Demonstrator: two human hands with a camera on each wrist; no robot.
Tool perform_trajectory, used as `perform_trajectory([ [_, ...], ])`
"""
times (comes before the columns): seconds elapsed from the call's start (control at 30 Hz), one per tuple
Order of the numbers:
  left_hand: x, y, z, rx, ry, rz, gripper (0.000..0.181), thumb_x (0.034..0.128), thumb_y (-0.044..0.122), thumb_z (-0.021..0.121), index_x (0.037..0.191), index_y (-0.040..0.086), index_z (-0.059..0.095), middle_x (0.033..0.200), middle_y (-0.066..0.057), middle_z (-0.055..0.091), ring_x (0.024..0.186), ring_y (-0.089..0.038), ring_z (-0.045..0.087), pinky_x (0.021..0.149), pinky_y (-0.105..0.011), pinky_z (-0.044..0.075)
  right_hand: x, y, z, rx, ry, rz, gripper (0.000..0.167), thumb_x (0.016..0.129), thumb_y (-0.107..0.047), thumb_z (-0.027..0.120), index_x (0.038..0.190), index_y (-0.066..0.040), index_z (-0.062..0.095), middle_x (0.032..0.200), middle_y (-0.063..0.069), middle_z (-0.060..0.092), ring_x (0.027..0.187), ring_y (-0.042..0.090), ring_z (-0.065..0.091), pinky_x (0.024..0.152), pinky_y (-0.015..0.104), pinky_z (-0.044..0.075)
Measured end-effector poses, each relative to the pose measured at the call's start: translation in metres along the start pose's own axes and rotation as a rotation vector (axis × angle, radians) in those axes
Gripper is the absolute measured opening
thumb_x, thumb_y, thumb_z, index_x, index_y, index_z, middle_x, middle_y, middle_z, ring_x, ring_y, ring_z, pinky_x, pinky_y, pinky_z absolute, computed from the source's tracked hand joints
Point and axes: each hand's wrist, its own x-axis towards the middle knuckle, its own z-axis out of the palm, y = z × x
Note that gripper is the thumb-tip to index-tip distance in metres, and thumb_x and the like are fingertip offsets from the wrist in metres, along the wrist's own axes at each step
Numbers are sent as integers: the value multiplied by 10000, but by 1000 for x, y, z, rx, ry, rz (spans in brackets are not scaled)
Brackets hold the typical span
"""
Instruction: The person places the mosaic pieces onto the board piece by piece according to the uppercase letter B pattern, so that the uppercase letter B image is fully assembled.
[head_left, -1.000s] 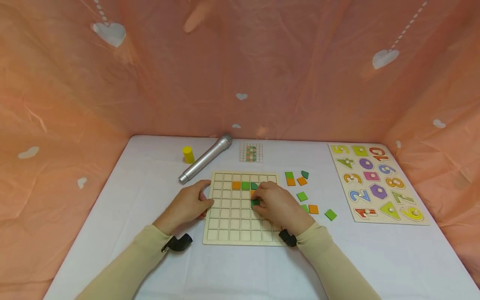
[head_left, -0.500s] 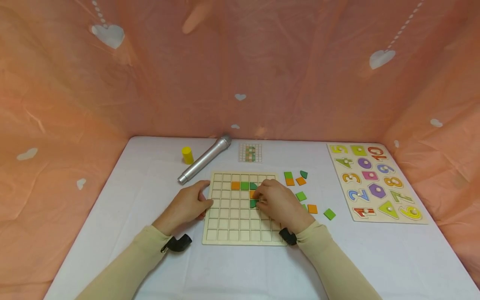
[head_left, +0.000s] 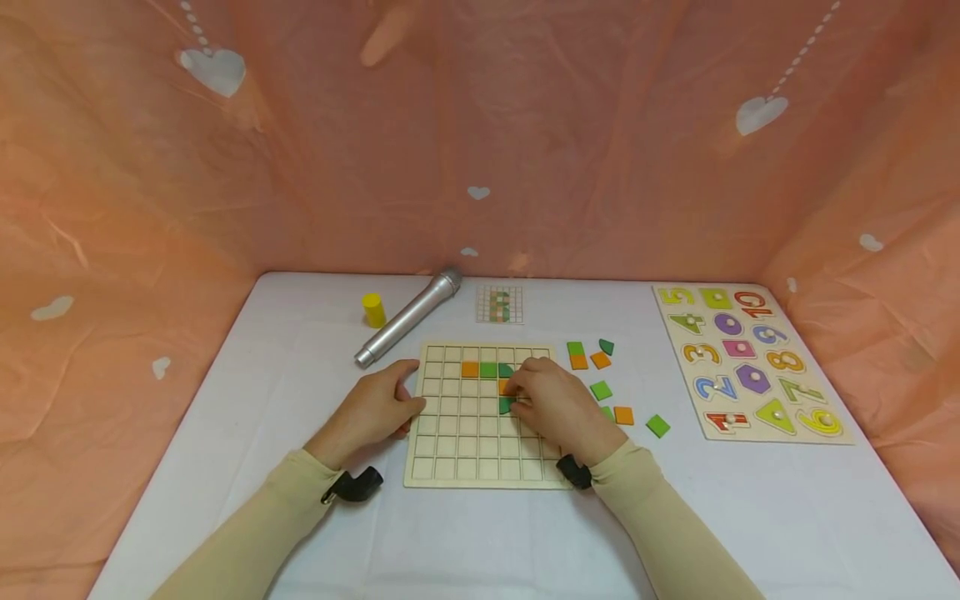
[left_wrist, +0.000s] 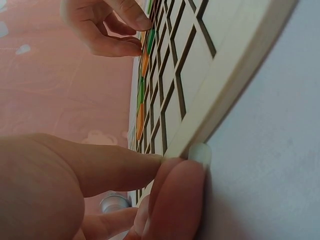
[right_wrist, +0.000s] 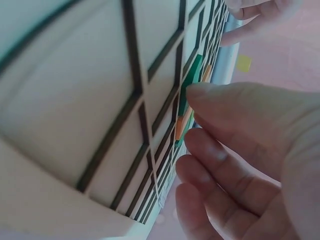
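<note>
A pale wooden grid board (head_left: pixel 457 447) lies flat on the table. My left hand (head_left: pixel 378 406) grips its left edge, thumb and fingertips meeting at the rim in the left wrist view. Over the right half of the board, my right hand (head_left: pixel 558 408) pinches a dark green tile with one curved side (head_left: pixel 506 406); in the right wrist view the thumb touches this green tile (right_wrist: pixel 191 80). An upper row holds an orange square (head_left: pixel 469 369), a light green square (head_left: pixel 488 369) and another dark green curved tile (head_left: pixel 505 369). An orange tile (head_left: pixel 503 387) is partly hidden by my right fingers.
Several loose tiles, including a green square (head_left: pixel 657 426) and an orange square (head_left: pixel 623 416), lie right of the board. A number puzzle (head_left: pixel 750 367) lies far right. Behind the board are a pattern card (head_left: pixel 500 305), a silver microphone (head_left: pixel 408 318) and a yellow cylinder (head_left: pixel 373 310).
My right fingertips have shifted slightly, and a bit more of the dark green tile shows beside them. My left hand keeps its grip on the board's edge.
</note>
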Motion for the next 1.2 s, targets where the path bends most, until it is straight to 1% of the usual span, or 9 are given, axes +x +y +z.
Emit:
perform_trajectory([
  [0.23,0,0,-3,-8,-1,-5,699,1012,136,716,1635,47,414,841,-62,694,628,-151,671,612,-285,576,2,4,-2,20,18,-1,119,936,-151,821,1054,-145,816,1027,-42,700,1008,149,642,841,317,592],
  [0.37,1,-1,-4,-14,0,-7,700,1010,133,708,1638,52,409,839,-65,690,627,-154,674,622,-290,586,2,11,-9,38,27,41,126,976,-177,778,1085,-122,811,1038,-31,705,983,153,638,828,332,587],
  [0.47,2,-1,-3,-18,1,-8,701,1010,131,705,1640,52,407,846,-71,685,630,-159,673,626,-297,590,-2,21,-16,42,33,86,161,996,-201,763,1118,-107,808,1055,-15,717,991,170,654,857,372,599],
  [0.53,2,-1,-3,-23,0,-12,701,1011,131,705,1640,53,408,854,-76,679,634,-164,670,627,-299,590,-5,30,-21,50,33,113,165,995,-190,760,1125,-101,809,1073,-2,731,1018,188,672,898,403,603],
  [0.63,1,-1,-1,-29,-6,-19,705,1013,134,710,1644,57,405,866,-80,676,638,-168,668,625,-301,590,-13,47,-29,64,21,149,176,982,-147,765,1139,-77,804,1089,36,744,1043,222,700,929,446,611],
  [0.73,1,-1,-1,-24,-8,-21,706,1011,136,712,1643,58,408,865,-76,682,635,-166,668,619,-299,587,-24,65,-35,94,-1,203,201,972,-108,769,1166,-59,793,1123,63,747,1066,250,711,954,476,607],
  [0.9,1,0,-1,-10,2,-26,701,1006,135,715,1638,61,419,860,-70,685,629,-164,668,618,-296,579,-39,87,-43,137,-34,301,191,980,-97,746,1164,-99,797,1141,62,721,1091,270,661,1005,518,577],
  [1.0,1,1,-1,-15,-1,-24,701,1006,135,713,1637,59,418,863,-72,684,629,-165,668,618,-297,583,-44,93,-46,150,-47,322,176,989,-112,734,1151,-128,801,1142,64,713,1100,283,638,1028,544,560],
  [1.2,2,1,0,-8,-5,-23,709,1006,140,719,1641,60,413,865,-71,685,628,-164,673,618,-296,584,-46,99,-50,163,-63,326,211,982,-127,717,1174,-124,802,1178,90,725,1132,312,636,1060,578,542],
])
